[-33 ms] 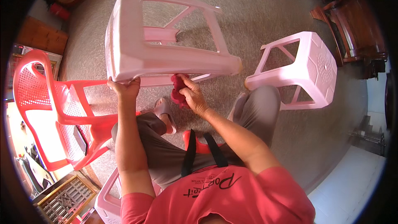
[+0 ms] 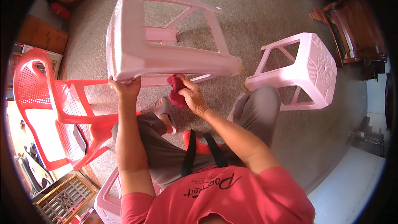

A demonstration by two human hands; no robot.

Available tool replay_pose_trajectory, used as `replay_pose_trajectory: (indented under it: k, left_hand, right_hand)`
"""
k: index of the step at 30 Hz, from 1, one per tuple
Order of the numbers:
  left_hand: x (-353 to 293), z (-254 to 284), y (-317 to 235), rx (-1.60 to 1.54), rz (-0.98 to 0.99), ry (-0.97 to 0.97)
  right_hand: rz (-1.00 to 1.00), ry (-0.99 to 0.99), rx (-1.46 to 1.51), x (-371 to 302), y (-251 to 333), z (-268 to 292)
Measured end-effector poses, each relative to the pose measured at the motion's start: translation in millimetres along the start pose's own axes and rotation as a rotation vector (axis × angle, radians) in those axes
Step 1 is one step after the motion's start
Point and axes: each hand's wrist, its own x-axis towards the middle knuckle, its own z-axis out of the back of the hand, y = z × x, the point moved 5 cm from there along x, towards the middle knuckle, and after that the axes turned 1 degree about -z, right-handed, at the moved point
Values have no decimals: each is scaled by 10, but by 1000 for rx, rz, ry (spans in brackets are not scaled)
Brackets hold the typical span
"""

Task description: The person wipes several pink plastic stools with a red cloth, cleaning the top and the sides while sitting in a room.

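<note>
A large pale pink plastic stool is turned on its side in front of me, its seat toward the left and its legs toward the right. My left hand is closed on the seat's near corner, thumb against the edge. A crumpled dark red cloth is bunched in my right hand, just below the near side of that stool. Part of the cloth is hidden behind my fingers. To the right, a second pink stool lies on its side with its patterned seat facing right, untouched.
A red plastic armchair stands close on my left, with a dark flat device on it. Another pink stool is behind at lower left. Dark wooden furniture is at far right. My sandalled foot rests under the held stool.
The red cloth has shifted slightly to the left and changed its folds in my right hand. The held stool and my left hand have moved very slightly right.
</note>
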Motion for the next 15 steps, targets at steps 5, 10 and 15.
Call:
replay_pose_trajectory:
  k: [5, 10, 15]
  left_hand:
    - [-12, -39, 20, -57, 55, 4]
    - [-80, -90, 70, -74, 82, 17]
    - [-54, -85, 69, -116, 56, 41]
  right_hand:
    - [-114, -68, 463, -73, -8, 124]
    - [-255, -81, 775, -162, 203, 449]
    - [-298, 132, 945, -147, 156, 584]
